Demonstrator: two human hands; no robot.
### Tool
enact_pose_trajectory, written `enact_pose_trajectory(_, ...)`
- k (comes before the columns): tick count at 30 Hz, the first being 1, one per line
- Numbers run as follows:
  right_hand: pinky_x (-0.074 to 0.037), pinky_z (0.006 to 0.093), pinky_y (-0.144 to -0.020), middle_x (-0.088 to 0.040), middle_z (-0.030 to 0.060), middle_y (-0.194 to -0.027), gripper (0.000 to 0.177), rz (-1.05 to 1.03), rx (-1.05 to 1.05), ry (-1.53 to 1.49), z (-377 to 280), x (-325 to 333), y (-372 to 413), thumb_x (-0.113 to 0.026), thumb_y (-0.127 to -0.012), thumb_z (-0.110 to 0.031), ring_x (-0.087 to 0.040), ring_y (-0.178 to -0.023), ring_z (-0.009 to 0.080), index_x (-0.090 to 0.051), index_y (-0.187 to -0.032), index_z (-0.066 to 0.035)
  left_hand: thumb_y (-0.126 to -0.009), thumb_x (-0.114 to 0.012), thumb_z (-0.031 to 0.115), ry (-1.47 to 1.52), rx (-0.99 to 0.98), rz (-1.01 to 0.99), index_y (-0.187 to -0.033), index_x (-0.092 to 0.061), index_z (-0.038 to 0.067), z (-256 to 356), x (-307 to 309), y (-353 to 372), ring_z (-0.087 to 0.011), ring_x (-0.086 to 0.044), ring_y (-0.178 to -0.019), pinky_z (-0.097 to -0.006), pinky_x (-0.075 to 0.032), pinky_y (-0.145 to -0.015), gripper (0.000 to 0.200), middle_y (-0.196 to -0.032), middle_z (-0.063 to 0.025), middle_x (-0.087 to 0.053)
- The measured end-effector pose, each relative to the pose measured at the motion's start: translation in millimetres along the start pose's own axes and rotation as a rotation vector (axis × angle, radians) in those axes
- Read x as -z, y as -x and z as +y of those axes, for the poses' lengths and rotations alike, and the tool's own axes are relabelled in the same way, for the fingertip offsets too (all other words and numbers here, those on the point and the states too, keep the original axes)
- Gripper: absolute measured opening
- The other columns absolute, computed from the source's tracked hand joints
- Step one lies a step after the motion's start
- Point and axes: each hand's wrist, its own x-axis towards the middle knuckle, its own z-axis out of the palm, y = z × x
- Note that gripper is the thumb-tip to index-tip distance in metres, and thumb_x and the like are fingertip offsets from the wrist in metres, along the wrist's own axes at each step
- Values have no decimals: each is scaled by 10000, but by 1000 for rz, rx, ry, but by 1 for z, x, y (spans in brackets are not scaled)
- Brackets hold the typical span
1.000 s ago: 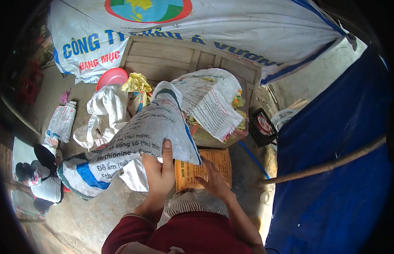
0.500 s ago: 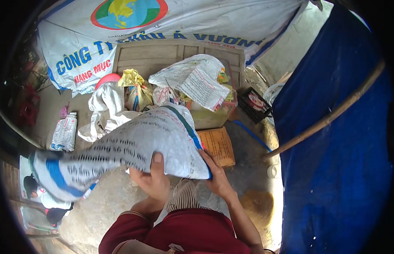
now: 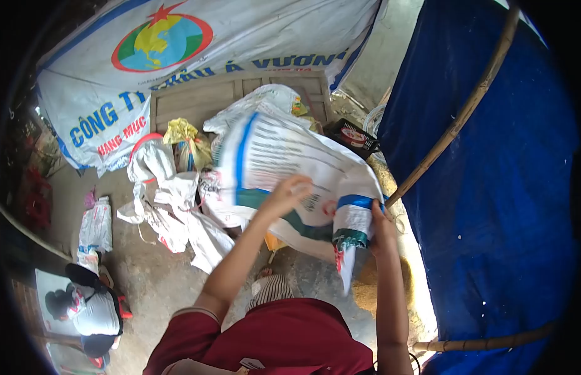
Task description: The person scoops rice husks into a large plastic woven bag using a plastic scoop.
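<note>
A: Principal item?

B: One printed sack point(image 3: 290, 150), white, with blue and green bands. Held up in front of the person's body; the far part spreads wide and blurs, the near right end hangs down in a fold.

A: Right hand?

B: Right hand point(image 3: 382, 232), closed on the edge of the sack, just beside the blue band of the hanging fold.

A: And the left?

B: Left hand point(image 3: 289, 195), blurred, in front of the green band. Fingers loosely open. Whether they touch the sack, I cannot tell.

A: Items close about it?

B: One orange bag point(image 3: 275, 242), mostly hidden, below the lower edge. One white bag point(image 3: 259, 102), beyond the far edge, with a yellow and green patch near its right end. One yellow bag point(image 3: 181, 131), gathered at the top, to the left. White sacks point(image 3: 178, 187), crumpled, in a heap on the floor nearer the person.

A: Further out?

B: One black crate point(image 3: 355, 139), beyond the sack at right. One folded bag point(image 3: 95, 226), flat on the floor at far left. A second person point(image 3: 95, 309), lower left.

A: Surroundings?

B: One white banner point(image 3: 178, 78), blue and red lettering, across the back. One blue tarpaulin point(image 3: 496, 206), right side, a bamboo pole point(image 3: 456, 128) slanting across it.
</note>
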Motion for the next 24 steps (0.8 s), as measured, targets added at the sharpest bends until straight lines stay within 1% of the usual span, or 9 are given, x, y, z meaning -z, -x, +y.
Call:
enact_pose_trajectory(7,-433,368,-842,-516,112,-1087,318,77,145,-472,18,16,-22,-394,-906,-196,-534,-955,238,-407,-1172,-23,-754,-672,246,-51,-54,-572,-1189,-431,50,-42,-61,41,-182,-460,-1088,-317,-394,-874,535,-1177,-104,-479)
enact_pose_trajectory(14,-386,378,-913,-506,98,-1111,303,174,368,-551,1,-26,-30,-347,-917,-195,-498,-1032,236,-410,-1162,-27,-731,-659,400,-281,-196,-504,-1189,-385,22,-85,-44,59,-265,-438,-1124,-364,-380,-883,653,-1172,-165,-460)
enact_pose_trajectory(16,-391,384,-903,-508,86,-1113,302,198,336,-605,-3,-31,-36,-356,-915,-201,-502,-1029,230,-414,-1165,-43,-782,-601,376,-322,-48,-531,-1068,-454,-38,-97,-42,56,-254,-537,-948,-344,-415,-785,524,-976,-206,-539)
enact_pose_trajectory(17,-394,390,-899,-511,83,-1110,302,181,335,-629,-5,-33,-36,-359,-914,-200,-505,-1026,230,-412,-1169,-47,-782,-601,376,-318,-45,-545,-1068,-454,-38,-104,-41,51,-254,-537,-948,-344,-415,-785,524,-976,-206,-539)
enact_pose_trajectory(19,-392,392,-898,-492,89,-1137,304,181,360,-626,-8,-34,-40,-380,-909,-199,-497,-1037,238,-415,-1172,-53,-825,-552,299,-386,299,-462,-919,-503,-72,-120,-40,33,-230,-557,-737,-338,-420,-675,385,-767,-212,-552)
enact_pose_trajectory(20,-391,394,-896,-474,96,-1165,306,169,378,-622,-9,-32,-40,-400,-903,-199,-490,-1049,247,-418,-1175,-59,-855,-505,261,-344,161,-289,-879,-527,-79,-130,-40,31,-183,-522,-639,-321,-413,-611,341,-669,-180,-538)
enact_pose_trajectory(21,-391,394,-896,-474,96,-1165,306,191,391,-622,-12,-34,-39,-400,-903,-199,-490,-1049,247,-418,-1175,-59,-855,-505,261,-339,157,-313,-879,-527,-79,-131,-40,25,-183,-522,-639,-321,-413,-611,341,-669,-180,-538)
enact_pose_trajectory(23,-372,391,-912,-388,113,-1254,452,141,418,-341,-16,-40,-34,-473,-879,-246,-431,-1125,275,-317,-1265,-71,-848,-488,235,-91,7,-133,-793,-523,-39,-135,-41,9,-260,-525,-588,-378,-381,-547,282,-651,-192,-522)
enact_pose_trajectory(24,-322,385,-952,-278,141,-1321,627,191,406,-144,-14,-41,-30,-531,-847,-258,-347,-1188,273,-151,-1320,-100,-849,-491,234,-47,-5,-120,-806,-528,-44,-143,-44,-1,-267,-515,-590,-377,-379,-552,284,-653,-191,-522)
